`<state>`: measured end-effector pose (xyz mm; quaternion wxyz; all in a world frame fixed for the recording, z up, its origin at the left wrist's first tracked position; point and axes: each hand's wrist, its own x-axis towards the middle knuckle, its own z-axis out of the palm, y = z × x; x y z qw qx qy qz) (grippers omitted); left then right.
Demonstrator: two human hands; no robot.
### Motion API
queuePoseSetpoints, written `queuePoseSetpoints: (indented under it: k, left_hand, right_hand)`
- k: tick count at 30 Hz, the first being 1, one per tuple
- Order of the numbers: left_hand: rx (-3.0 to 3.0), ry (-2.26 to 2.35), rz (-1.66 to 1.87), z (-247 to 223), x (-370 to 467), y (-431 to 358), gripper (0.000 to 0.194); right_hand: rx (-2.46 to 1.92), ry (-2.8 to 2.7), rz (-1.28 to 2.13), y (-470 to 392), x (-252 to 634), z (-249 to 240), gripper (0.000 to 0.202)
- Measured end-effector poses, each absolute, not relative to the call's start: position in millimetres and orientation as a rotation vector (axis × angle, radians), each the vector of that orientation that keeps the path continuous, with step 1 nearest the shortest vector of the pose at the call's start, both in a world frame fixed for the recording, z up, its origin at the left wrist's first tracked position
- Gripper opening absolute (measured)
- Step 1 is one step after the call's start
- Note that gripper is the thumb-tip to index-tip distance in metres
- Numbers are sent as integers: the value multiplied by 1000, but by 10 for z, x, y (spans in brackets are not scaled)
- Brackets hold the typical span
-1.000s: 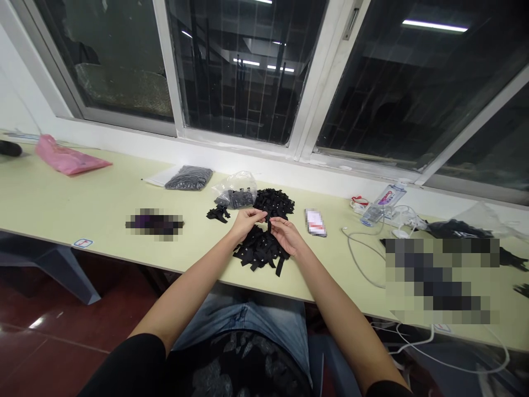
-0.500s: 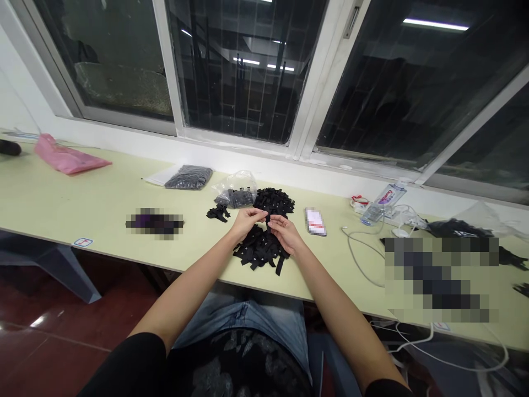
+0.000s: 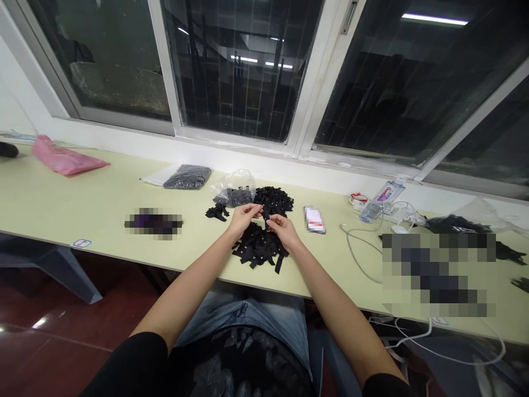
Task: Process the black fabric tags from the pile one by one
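My left hand (image 3: 244, 218) and my right hand (image 3: 284, 229) meet over the table, fingertips pinched close together. Between them is a short black fabric strip (image 3: 266, 214), gripped at its upper end by the left and lower down by the right. Just below the hands lies a pile of black fabric strips (image 3: 258, 248) dotted with small shiny bits. Behind the fingers sits a second heap of black strips (image 3: 278, 197). The held strip is dark against this heap, so its outline is hard to make out.
Left of the far heap are a clear plastic bag (image 3: 235, 190) with black pieces and a small cluster of strips (image 3: 217, 212). A packed grey bag (image 3: 188, 176) and a pink bag (image 3: 66, 157) lie farther left. Rightward are a phone (image 3: 314, 219), a bottle (image 3: 382, 199) and cables (image 3: 359, 262).
Both hands have risen slightly away from the near pile, staying pinched together on the strip. The camera view has shifted a little.
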<state>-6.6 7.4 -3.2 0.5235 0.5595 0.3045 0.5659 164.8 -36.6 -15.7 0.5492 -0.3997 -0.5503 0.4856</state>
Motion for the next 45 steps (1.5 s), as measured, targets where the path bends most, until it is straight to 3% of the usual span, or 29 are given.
queuePoseSetpoints:
  k: [11,45]
  left_hand:
    - [1792,832,1091,-98,-16,26,32]
    - [1774,788,1043,-73,-28,-8,30]
  right_hand:
    - [-881,-1205,1182,-346,1681,-147,32]
    - [-982,-1322,1066,-331,1718,-150,40]
